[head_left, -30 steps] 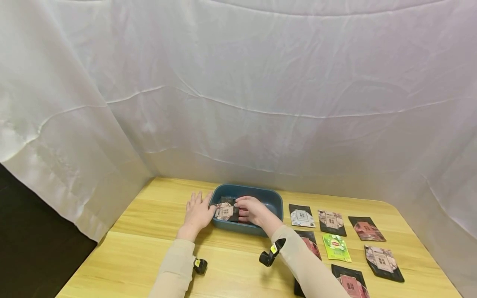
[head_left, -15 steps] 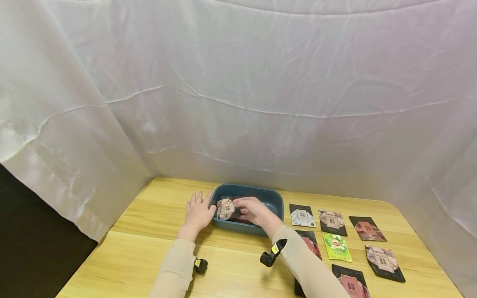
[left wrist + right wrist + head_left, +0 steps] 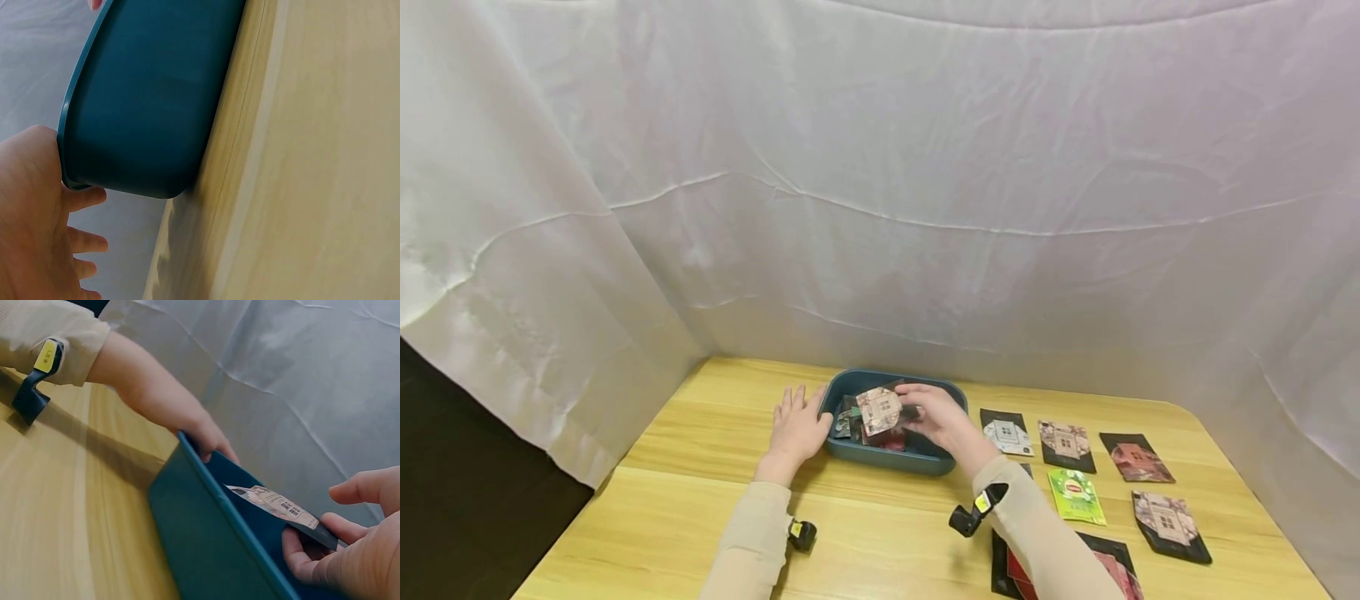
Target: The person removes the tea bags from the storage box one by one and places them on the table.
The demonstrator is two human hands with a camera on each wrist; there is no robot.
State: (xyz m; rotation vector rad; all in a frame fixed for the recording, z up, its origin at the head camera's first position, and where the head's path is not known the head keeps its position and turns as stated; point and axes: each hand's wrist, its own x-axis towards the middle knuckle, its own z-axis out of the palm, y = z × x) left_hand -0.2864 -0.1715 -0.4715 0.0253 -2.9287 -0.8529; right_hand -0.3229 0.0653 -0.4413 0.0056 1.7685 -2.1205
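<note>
pale pink and black, a window-printed packet [image 3: 878, 410] tilts in the right hand's [image 3: 932, 415] pinch, the left hand [image 3: 797, 429] straight-fingered against the bin [image 3: 887, 457] below.

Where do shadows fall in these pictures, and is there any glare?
Right wrist view: a soft shadow on the table below the left arm; left wrist view: a dark one near the blue box; head view: mild sheen on the table between the sleeves.

Pink/blk pkt [image 3: 880, 410]; dk teal bin [image 3: 891, 459]

Wood-grain table [image 3: 700, 517], teal bin [image 3: 887, 458], flat packets [image 3: 1067, 445]
</note>
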